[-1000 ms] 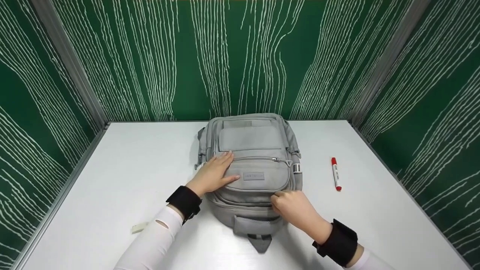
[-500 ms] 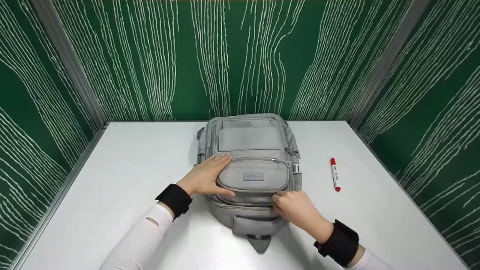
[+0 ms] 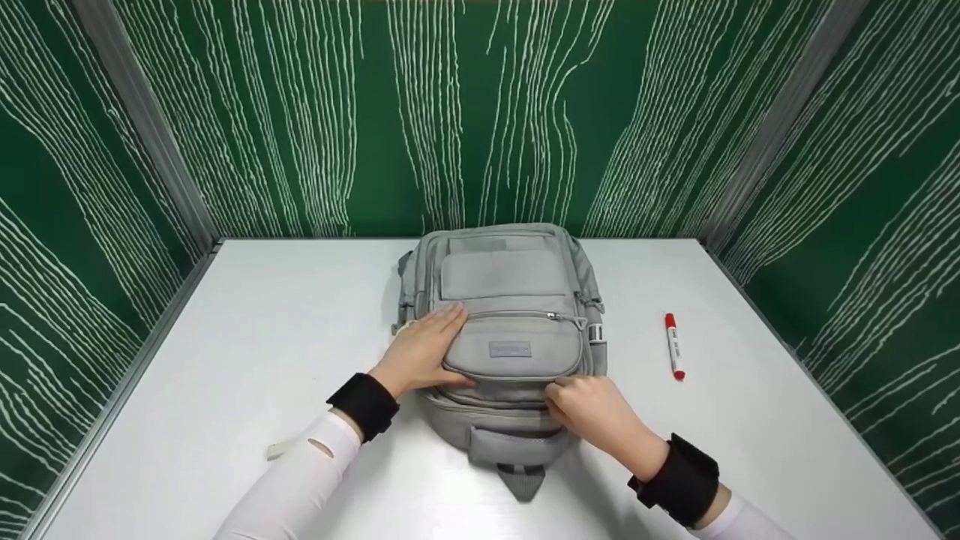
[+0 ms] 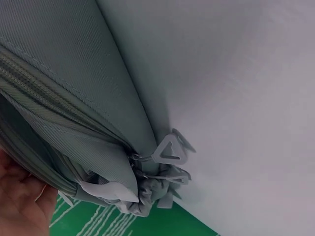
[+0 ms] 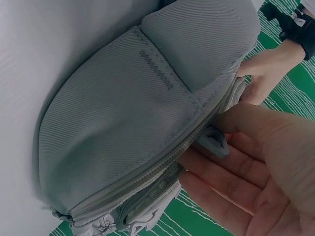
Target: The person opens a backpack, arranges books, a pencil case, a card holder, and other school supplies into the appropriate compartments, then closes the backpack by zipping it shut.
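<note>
A grey backpack (image 3: 502,276) lies on the white table, front pockets up and its top loop toward the person. The left hand (image 3: 422,351) rests on the left side of the front pocket, fingers extended and thumb spread along the pocket's lower edge. At the near right side, the right hand (image 3: 592,405) has curled fingers against the bag. In the right wrist view, its thumb and fingers pinch a grey zipper pull (image 5: 215,141) beside a zipper track (image 5: 147,178). Triangular zipper pulls (image 4: 170,151) hang at the bag's side in the left wrist view.
A red-capped white marker (image 3: 674,346) lies on the table (image 3: 750,435) to the right of the bag. Partly hidden by the left sleeve is a small pale block (image 3: 277,450). Green walls with white lines (image 3: 510,112) enclose the back and sides.
The left thumb has come down from the front pocket's face to its lower edge; that hand slid left, then slightly back right. The right hand stays at nearly the same spot.
</note>
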{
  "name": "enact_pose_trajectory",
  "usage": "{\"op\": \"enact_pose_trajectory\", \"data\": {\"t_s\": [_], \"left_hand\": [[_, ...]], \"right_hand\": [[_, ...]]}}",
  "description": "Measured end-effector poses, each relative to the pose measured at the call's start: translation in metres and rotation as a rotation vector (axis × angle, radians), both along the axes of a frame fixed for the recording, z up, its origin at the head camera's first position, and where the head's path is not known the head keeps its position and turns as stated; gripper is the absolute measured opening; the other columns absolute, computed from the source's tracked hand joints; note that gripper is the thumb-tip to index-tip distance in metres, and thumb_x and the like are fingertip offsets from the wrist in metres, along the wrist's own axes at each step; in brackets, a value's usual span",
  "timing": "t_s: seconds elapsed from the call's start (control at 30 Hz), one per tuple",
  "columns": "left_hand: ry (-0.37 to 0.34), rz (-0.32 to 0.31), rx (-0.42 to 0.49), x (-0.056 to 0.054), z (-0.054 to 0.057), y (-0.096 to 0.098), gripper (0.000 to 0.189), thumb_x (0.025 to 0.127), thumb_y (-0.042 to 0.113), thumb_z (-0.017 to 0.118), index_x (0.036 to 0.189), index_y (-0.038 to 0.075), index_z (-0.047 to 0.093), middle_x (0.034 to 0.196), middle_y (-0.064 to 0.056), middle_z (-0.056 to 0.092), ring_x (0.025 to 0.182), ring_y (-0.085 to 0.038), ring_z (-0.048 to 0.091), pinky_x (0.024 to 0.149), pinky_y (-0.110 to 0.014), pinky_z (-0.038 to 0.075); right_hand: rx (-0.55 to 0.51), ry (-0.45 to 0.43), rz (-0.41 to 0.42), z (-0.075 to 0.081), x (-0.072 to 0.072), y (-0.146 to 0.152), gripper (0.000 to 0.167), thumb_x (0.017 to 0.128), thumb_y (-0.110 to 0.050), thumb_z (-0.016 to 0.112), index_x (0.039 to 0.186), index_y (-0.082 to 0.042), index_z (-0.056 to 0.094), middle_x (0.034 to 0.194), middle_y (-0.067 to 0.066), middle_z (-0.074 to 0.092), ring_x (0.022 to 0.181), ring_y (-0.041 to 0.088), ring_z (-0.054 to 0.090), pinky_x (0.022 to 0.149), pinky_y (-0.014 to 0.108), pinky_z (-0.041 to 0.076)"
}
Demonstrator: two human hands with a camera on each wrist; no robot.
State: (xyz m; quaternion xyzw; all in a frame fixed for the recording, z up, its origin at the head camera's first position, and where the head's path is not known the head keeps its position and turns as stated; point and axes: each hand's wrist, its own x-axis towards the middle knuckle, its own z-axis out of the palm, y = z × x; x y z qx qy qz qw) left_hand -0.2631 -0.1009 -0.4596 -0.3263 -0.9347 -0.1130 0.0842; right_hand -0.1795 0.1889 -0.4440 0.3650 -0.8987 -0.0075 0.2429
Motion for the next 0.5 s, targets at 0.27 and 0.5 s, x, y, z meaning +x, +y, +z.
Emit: {"op": "enact_pose_trajectory", "data": {"t_s": [0.27,0.5], "left_hand": [[0.051,0.076,0.003,0.005,-0.003,0.01,0.106,0.076,0.053,0.086,0.153,-0.004,0.041,0.16,-0.022,0.043,0.15,-0.036,0.044,0.124,-0.046,0.039],[0.125,0.203,-0.081,0.011,-0.006,0.029,0.103,0.076,0.056,0.085,0.151,-0.002,0.046,0.156,-0.019,0.05,0.146,-0.031,0.05,0.121,-0.039,0.043]], "right_hand": [[-0.004,0.007,0.004,-0.001,-0.002,-0.001,0.026,0.078,-0.001,0.076,0.065,-0.012,0.057,0.059,-0.002,0.059,0.048,0.013,0.051,0.043,0.028,0.04],[0.006,0.05,-0.015,0.0,-0.004,0.005,0.027,0.077,0.0,0.077,0.065,-0.011,0.055,0.06,-0.001,0.059,0.049,0.014,0.052,0.043,0.029,0.042]]}}
